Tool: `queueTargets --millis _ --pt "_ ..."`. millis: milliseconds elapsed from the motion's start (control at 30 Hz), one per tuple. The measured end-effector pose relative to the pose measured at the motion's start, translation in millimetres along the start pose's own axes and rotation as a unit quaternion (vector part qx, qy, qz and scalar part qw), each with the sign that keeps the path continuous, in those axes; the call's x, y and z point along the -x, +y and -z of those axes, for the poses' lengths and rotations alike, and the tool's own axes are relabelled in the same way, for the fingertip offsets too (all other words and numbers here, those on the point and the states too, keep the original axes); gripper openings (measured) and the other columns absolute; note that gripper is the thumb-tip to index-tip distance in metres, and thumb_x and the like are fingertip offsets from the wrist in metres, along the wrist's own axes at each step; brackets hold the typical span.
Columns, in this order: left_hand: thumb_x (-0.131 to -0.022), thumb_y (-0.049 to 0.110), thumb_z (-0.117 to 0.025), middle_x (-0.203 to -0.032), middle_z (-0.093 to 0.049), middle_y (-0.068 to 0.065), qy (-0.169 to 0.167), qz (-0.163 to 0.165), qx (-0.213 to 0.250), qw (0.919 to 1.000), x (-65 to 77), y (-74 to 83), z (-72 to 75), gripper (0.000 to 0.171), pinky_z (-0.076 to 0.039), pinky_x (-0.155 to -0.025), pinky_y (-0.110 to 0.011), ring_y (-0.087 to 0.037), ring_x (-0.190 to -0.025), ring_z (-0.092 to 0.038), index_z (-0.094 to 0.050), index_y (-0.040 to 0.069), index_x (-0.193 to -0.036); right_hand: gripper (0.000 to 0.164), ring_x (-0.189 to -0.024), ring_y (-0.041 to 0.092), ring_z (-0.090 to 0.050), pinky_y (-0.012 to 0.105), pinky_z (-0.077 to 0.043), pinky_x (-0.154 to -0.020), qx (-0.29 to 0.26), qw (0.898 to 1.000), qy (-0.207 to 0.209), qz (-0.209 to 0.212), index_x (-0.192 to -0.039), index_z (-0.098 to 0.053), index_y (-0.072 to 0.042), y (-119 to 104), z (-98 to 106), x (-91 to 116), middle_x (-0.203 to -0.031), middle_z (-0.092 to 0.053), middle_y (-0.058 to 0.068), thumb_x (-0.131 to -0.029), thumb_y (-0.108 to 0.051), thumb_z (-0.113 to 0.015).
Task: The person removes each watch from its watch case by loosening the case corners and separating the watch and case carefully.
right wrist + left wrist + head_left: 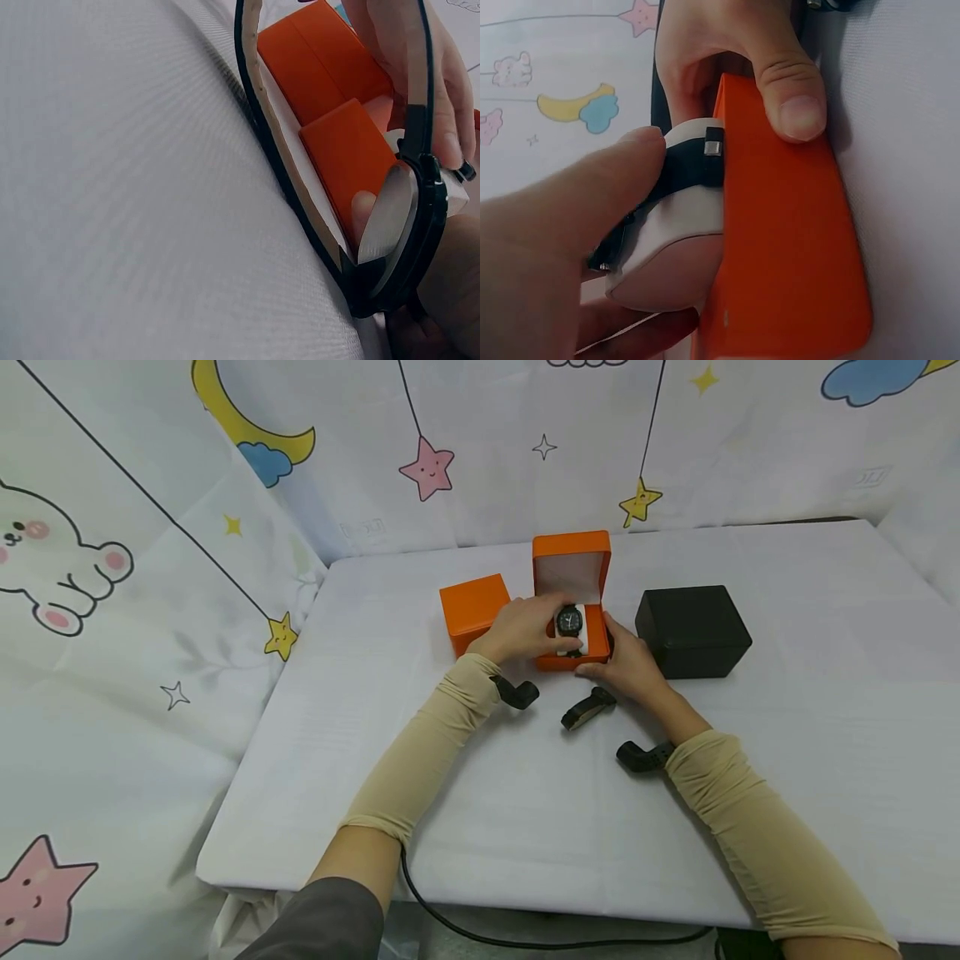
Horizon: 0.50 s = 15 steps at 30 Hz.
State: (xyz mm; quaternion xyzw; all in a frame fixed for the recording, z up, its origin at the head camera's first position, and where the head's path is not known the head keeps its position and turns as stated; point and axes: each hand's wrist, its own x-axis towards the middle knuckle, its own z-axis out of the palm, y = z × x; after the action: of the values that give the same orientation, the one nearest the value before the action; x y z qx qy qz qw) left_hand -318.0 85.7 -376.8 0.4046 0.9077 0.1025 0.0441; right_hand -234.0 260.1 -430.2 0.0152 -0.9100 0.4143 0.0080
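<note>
My left hand (525,628) pinches a white cushion (679,214) with a black-strapped, dark-dialled watch (569,620) fastened round it. The cushion stands partly above the rim of an orange watch box (553,665), whose hinged lid (572,542) is raised. At the box's right front corner, my right hand (628,664) grips the base, its thumb (801,116) pressed on the front face. A second watch (587,708), black with a beige-lined strap, rests on the table just in front of the box. It looms large in the right wrist view, its steel back showing.
Left of the open box is a closed orange box (474,606), close by my left hand. A black box (692,631) stands to the right, behind my right hand. All rest on a white-covered table (840,735); a cartoon-printed cloth (495,410) hangs behind. A black cable (510,942) runs along the front edge.
</note>
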Motion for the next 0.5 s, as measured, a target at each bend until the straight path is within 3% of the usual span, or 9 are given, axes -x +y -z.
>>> queueTargets --millis 167,333,500 --pt "-0.084 0.063 -0.042 -0.125 -0.051 0.010 -0.003 0.000 0.033 0.9994 1.7 -0.3 2.5 0.062 -0.043 -0.087 -0.027 -0.005 -0.096 -0.052 -0.039 0.026 -0.134 0.104 -0.119 0.030 -0.045 0.047 -0.035 -0.100 0.003 1.000 -0.002 -0.003 -0.146 -0.009 -0.011 -0.1 0.4 -0.1 -0.137 -0.040 0.017 -0.070 -0.029 -0.077" --pt "-0.083 0.062 -0.045 -0.130 -0.047 0.008 0.001 -0.001 0.049 0.9988 1.4 -0.5 3.8 0.062 -0.040 -0.093 -0.027 -0.006 -0.108 -0.049 -0.039 0.026 -0.134 0.104 -0.119 0.030 -0.045 0.047 -0.035 -0.100 0.002 1.000 -0.002 -0.006 -0.146 -0.009 -0.011 0.3 0.2 -0.6 -0.138 -0.039 0.017 -0.070 -0.029 -0.077" --pt "-0.079 0.064 -0.050 -0.127 -0.047 0.005 0.004 0.000 0.052 0.9986 0.6 -0.6 3.8 0.069 -0.043 -0.087 -0.024 -0.007 -0.104 -0.047 -0.038 0.026 -0.135 0.103 -0.118 0.030 -0.045 0.047 -0.036 -0.099 0.001 1.000 -0.001 -0.004 -0.146 -0.009 -0.011 0.5 -0.4 -0.5 -0.137 -0.040 0.017 -0.070 -0.028 -0.077"
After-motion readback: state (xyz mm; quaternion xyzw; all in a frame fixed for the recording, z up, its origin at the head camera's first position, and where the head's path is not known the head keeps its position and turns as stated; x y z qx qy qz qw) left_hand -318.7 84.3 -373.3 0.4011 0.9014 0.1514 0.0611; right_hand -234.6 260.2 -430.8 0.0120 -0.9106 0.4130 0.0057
